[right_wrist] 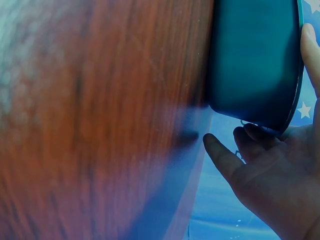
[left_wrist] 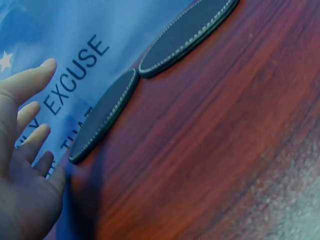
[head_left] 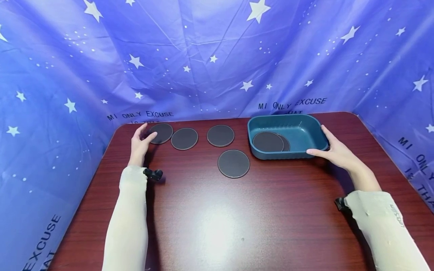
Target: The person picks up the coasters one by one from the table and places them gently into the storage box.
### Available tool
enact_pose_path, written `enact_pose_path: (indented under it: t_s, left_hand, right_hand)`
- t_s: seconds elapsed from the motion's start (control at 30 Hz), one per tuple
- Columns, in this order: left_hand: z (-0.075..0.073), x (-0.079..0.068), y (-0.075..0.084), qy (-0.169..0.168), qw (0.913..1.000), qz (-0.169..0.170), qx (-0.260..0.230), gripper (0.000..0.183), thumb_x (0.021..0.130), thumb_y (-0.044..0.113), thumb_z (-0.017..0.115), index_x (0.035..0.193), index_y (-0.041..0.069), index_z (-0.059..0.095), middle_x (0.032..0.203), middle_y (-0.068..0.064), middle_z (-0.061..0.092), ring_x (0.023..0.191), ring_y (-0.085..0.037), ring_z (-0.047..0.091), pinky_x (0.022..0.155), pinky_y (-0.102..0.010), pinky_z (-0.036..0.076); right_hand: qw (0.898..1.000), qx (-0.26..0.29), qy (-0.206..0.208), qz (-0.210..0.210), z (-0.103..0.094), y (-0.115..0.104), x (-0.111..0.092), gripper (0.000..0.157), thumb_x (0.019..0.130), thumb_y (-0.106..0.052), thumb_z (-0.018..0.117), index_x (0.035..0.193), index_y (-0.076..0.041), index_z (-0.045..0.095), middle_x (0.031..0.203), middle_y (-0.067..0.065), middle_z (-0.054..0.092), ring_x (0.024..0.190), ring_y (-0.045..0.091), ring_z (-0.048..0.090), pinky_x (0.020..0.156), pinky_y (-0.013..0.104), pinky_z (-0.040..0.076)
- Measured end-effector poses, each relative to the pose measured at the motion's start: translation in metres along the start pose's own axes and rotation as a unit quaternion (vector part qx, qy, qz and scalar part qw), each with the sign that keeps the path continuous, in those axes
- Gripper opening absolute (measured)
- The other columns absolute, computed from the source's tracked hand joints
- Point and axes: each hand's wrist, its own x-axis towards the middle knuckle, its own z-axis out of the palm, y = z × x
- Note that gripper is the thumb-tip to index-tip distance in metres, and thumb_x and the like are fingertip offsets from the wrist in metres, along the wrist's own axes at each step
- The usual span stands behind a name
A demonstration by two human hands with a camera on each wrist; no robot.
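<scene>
My left hand (head_left: pixel 138 147) is beside the leftmost black round coaster (head_left: pixel 162 133), thumb and fingers spread, with nothing between them. In the left wrist view, this coaster (left_wrist: pixel 106 117) lies flat with pale stitching round its edge. Another coaster (head_left: pixel 184 138) lies just right of it. At the right, my right hand (head_left: pixel 340 154) holds the right end of a teal plastic bin (head_left: pixel 306 131), thumb at the near rim and fingers along the end wall. Two overlapping coasters (head_left: pixel 268 142) sit in the bin's left part, the lower one mostly hidden.
Two more coasters lie left of the bin, one farther back (head_left: pixel 220 135) and one nearer me (head_left: pixel 233 163). The dark red wooden table (head_left: pixel 190 195) meets a blue star-printed curtain (head_left: pixel 203 56) at its back edge. A small black mark (head_left: pixel 242 239) shows near the front.
</scene>
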Motion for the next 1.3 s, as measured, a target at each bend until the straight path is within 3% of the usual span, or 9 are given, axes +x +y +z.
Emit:
enact_pose_path:
  t_s: [0.2,0.3,0.37,0.5,0.63,0.83,1.0,1.3]
  left_hand:
    - [-0.003,0.002,-0.005,-0.023,0.9988,-0.042,0.008,0.087,0.091,0.014,0.069,0.159,0.006,0.016,0.168,-0.011,0.015,0.155,-0.021,0.014,0.129,-0.029,0.014]
    - [-0.003,0.004,-0.005,-0.051,0.9960,-0.048,0.056,0.095,0.091,0.015,0.071,0.160,0.003,0.007,0.168,-0.016,0.009,0.156,-0.025,0.012,0.129,-0.031,0.015]
    - [-0.002,0.005,-0.005,-0.070,0.9903,-0.041,0.113,0.098,0.090,0.018,0.072,0.159,0.002,0.004,0.167,-0.020,0.010,0.155,-0.029,0.014,0.129,-0.036,0.017]
    - [0.003,0.006,-0.005,-0.083,0.9704,-0.017,0.226,0.103,0.087,0.026,0.076,0.159,0.001,0.007,0.164,-0.025,0.019,0.152,-0.038,0.019,0.127,-0.048,0.021]
    - [0.011,0.005,-0.004,-0.066,0.9589,-0.005,0.276,0.103,0.085,0.027,0.078,0.158,-0.002,0.011,0.161,-0.027,0.025,0.147,-0.044,0.015,0.125,-0.052,0.017]
    - [0.018,0.003,-0.006,-0.041,0.9535,-0.007,0.299,0.099,0.085,0.024,0.078,0.156,-0.004,0.015,0.160,-0.028,0.027,0.144,-0.044,0.014,0.123,-0.051,0.014]
    - [0.019,0.004,-0.008,-0.026,0.9542,0.003,0.298,0.099,0.083,0.021,0.080,0.155,-0.003,0.019,0.157,-0.030,0.030,0.144,-0.044,0.017,0.122,-0.051,0.013]
    - [0.016,0.002,-0.011,-0.045,0.9580,0.021,0.283,0.103,0.081,0.016,0.082,0.157,0.002,0.015,0.156,-0.027,0.031,0.145,-0.043,0.014,0.124,-0.052,0.010]
  right_hand:
    - [1.000,-0.003,-0.001,0.002,0.000,-0.001,0.001,0.109,0.094,-0.045,0.065,0.157,-0.016,-0.019,0.166,0.015,-0.018,0.151,0.049,-0.005,0.114,0.077,0.010]
    - [1.000,0.000,-0.003,0.007,0.000,-0.001,0.000,0.109,0.094,-0.045,0.065,0.157,-0.018,-0.019,0.166,0.014,-0.019,0.151,0.049,-0.006,0.114,0.077,0.010]
    - [1.000,0.001,-0.003,0.008,-0.001,-0.001,0.000,0.109,0.094,-0.045,0.065,0.157,-0.018,-0.020,0.166,0.013,-0.019,0.151,0.048,-0.007,0.114,0.077,0.010]
    - [1.000,0.002,-0.001,0.006,-0.002,0.001,-0.001,0.109,0.094,-0.044,0.065,0.157,-0.018,-0.020,0.166,0.013,-0.020,0.151,0.048,-0.008,0.115,0.076,0.009]
    - [1.000,0.006,0.000,0.003,-0.001,0.002,-0.001,0.108,0.094,-0.044,0.065,0.157,-0.018,-0.019,0.166,0.013,-0.019,0.151,0.049,-0.008,0.114,0.077,0.009]
    - [1.000,0.006,0.003,0.002,0.002,0.000,0.000,0.109,0.094,-0.044,0.066,0.158,-0.019,-0.018,0.166,0.016,-0.017,0.151,0.051,-0.005,0.113,0.078,0.011]
    - [1.000,0.008,0.005,-0.002,0.002,-0.001,-0.001,0.109,0.093,-0.044,0.066,0.158,-0.019,-0.017,0.166,0.016,-0.016,0.151,0.051,-0.005,0.113,0.078,0.010]
    - [1.000,0.008,0.005,-0.002,0.003,0.000,-0.001,0.109,0.094,-0.043,0.066,0.158,-0.017,-0.018,0.166,0.019,-0.016,0.150,0.053,-0.004,0.112,0.078,0.011]
